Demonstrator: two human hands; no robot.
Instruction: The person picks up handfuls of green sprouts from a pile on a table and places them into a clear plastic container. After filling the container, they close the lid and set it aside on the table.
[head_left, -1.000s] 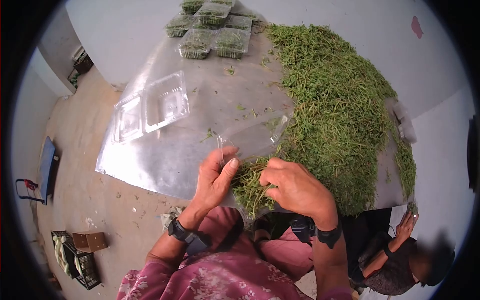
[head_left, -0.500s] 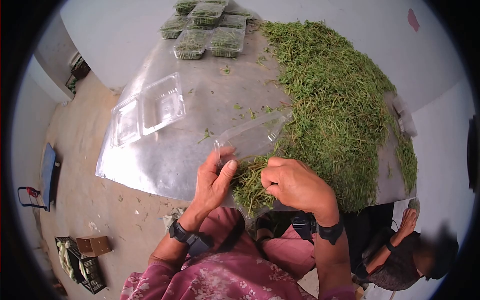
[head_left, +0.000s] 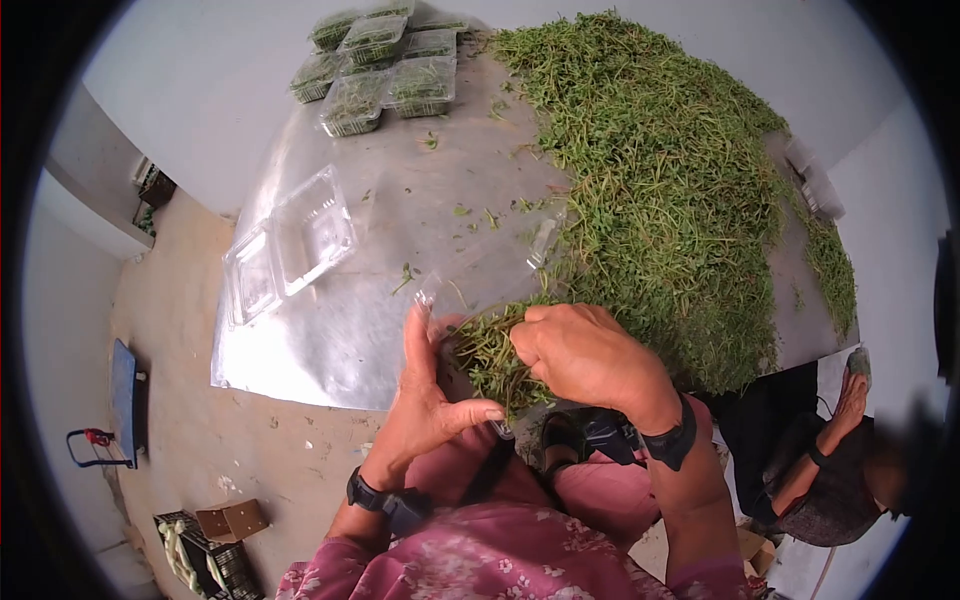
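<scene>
Box: we see a clear hinged box (head_left: 490, 275) held open at the near edge of the table (head_left: 330, 330), its lid tilted up toward the pile (head_left: 660, 170).
Contents: a bunch of green sprigs (head_left: 488, 358) fills the box's lower half.
Left hand: the left hand (head_left: 425, 395) grips the box, fingers upright along its left side and thumb stretched under its near edge.
Right hand: the right hand (head_left: 585, 360) is curled tight over the sprigs, knuckles up, inside the box.
Spare box: a spare box (head_left: 290, 245) lies open and empty on the table, left of the hands.
Packs: closed packs (head_left: 375, 70) with greens inside cluster at the table's far end.
Pile: loose greens cover the table's right half and touch the lid.
Hard to see: the right hand hides the box's near corner. The clear walls blend into the metal, so we place the lid's edge only roughly.
Cut off: a seated person (head_left: 830, 470) at lower right and a crate (head_left: 200, 560) on the floor at lower left run out of view.
</scene>
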